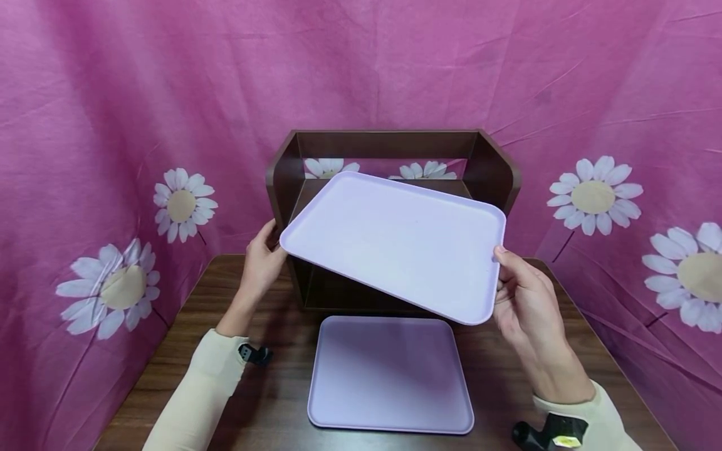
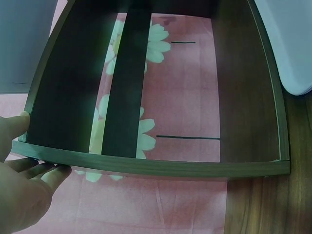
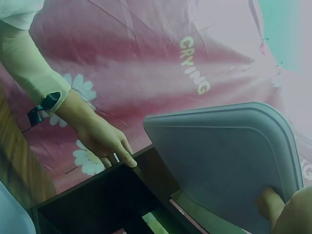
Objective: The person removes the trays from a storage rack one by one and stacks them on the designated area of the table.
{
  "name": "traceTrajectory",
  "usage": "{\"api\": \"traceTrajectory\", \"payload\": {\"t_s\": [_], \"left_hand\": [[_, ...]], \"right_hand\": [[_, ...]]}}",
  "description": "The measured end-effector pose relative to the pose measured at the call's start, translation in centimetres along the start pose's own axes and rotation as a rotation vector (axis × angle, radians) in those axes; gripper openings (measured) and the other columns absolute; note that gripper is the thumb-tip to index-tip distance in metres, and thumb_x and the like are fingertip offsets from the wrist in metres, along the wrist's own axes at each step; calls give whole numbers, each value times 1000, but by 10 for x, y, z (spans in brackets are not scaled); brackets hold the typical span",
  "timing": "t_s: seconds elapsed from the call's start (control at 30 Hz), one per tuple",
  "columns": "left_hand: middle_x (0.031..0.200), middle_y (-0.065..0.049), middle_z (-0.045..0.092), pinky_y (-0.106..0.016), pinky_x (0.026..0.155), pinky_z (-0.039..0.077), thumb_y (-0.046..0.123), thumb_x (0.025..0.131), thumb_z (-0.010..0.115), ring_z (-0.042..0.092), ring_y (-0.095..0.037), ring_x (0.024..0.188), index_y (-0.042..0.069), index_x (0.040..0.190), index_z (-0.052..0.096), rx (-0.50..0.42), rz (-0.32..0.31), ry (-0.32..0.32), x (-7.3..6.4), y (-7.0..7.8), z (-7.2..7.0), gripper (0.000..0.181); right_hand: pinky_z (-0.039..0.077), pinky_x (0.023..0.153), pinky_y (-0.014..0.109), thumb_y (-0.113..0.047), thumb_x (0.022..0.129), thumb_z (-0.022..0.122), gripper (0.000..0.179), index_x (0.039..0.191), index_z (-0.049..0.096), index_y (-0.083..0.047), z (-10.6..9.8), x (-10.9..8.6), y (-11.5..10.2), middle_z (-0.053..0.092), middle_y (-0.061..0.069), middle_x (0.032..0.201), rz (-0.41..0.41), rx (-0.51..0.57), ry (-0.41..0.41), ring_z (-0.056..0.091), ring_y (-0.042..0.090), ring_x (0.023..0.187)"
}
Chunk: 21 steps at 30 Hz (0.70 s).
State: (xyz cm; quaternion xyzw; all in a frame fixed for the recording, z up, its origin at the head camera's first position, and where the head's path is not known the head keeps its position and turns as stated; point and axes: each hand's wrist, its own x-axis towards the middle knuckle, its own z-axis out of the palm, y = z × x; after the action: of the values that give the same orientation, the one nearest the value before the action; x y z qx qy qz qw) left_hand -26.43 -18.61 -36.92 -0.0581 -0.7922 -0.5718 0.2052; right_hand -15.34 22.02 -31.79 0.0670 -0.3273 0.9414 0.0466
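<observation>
Adds up to two lilac trays [image 1: 395, 250] [image 1: 390, 376], two hands [image 1: 262, 266] [image 1: 530, 297], two cream sleeves [image 1: 194, 388] [image 1: 603, 419], two black wrist devices [image 1: 255, 354] [image 1: 555, 432], one dark brown shelf unit [image 1: 386, 144], one wooden table [image 1: 271, 401] and, in the head view, six white daisies [image 1: 181, 205] [image 1: 122, 287] [image 1: 331, 166] [image 1: 425, 170] [image 1: 593, 196] [image 1: 702, 275] on pink cloth [image 1: 395, 69].

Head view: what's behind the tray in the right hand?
The brown shelf: its top rail, sides and parts of its upper board and lower compartment show, with printed daisies through the back gap. The raised tray hides the shelf's middle, so what's there can't be seen.

pale letters [image 3: 188, 63] on the pink cloth [image 3: 131, 63] spell what looks like "crying".
</observation>
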Motion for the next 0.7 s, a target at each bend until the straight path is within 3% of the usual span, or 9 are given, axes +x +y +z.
{"api": "traceTrajectory", "payload": {"t_s": [0.1, 0.27, 0.53, 0.7], "left_hand": [[143, -26, 65, -8, 99, 49, 5, 103, 66, 63, -30, 132, 0, 151, 56, 27, 6, 1, 0, -1, -1, 50], [134, -29, 69, -3, 91, 45, 2, 102, 65, 65, -31, 122, 0, 150, 58, 43, 10, 6, 0, -1, -2, 49], [138, -28, 67, -6, 97, 52, 6, 101, 73, 66, -34, 131, -1, 148, 59, -51, 8, 3, 1, 2, 0, 49], [142, -26, 65, -21, 107, 55, 7, 100, 74, 64, -35, 135, -1, 148, 58, -78, 19, -2, 0, 2, 1, 51]], "right_hand": [[67, 73, 29, -1, 111, 49, 31, 99, 77, 9, -1, 0, -3, 81, 14, 88, 7, -24, -6, 80, 18, 82], [66, 70, 28, -4, 112, 49, 34, 97, 79, 4, -2, -1, -7, 81, 11, 84, 28, -94, -11, 79, 17, 78], [65, 65, 27, -7, 112, 50, 35, 96, 80, 0, -7, -2, -13, 80, 8, 79, 64, -158, 1, 77, 15, 74], [65, 63, 26, -9, 112, 51, 36, 94, 81, -2, -12, -3, -17, 80, 7, 79, 84, -186, 29, 78, 15, 73]]}}
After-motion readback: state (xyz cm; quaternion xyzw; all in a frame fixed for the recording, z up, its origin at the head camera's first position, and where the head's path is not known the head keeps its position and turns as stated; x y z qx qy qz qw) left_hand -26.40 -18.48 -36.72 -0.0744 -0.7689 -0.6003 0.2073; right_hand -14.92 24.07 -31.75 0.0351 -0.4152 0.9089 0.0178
